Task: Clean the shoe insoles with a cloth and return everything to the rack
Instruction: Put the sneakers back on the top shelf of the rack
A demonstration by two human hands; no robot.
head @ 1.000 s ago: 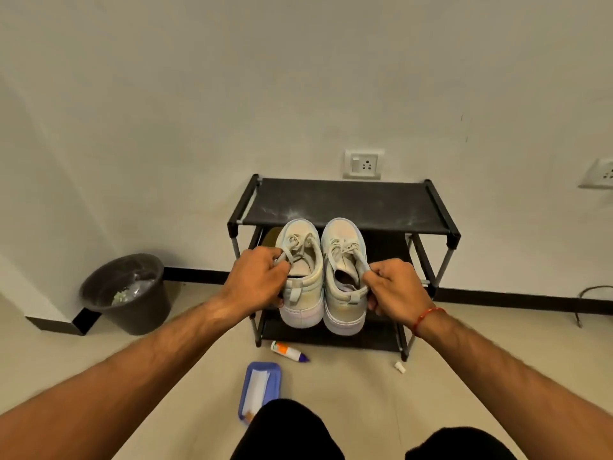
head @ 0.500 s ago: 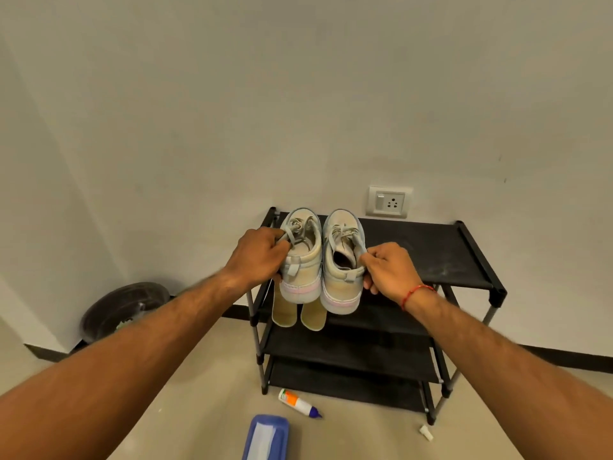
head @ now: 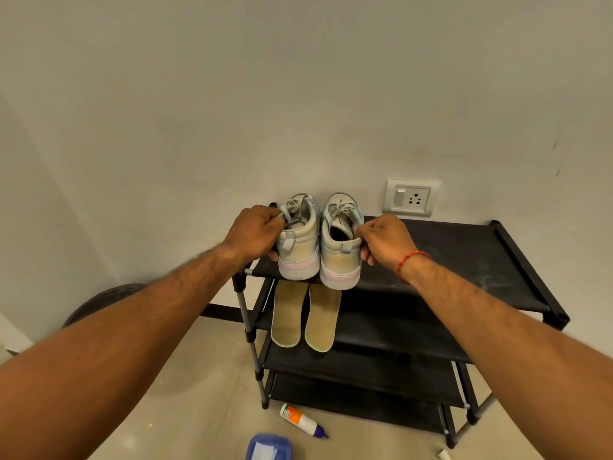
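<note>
At the front left corner of the shoe rack's [head: 464,257] top shelf, my left hand [head: 253,232] grips the left sneaker [head: 297,247] and my right hand [head: 384,242] grips the right sneaker [head: 338,257], heels toward me, sides touching. Two tan insoles [head: 305,318] lie side by side on the shelf below, overhanging its front edge.

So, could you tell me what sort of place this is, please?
Probably a corner of a home, perhaps an entryway: a black shoe rack stands against a plain wall with a wall socket, and a bin sits nearby.
</note>
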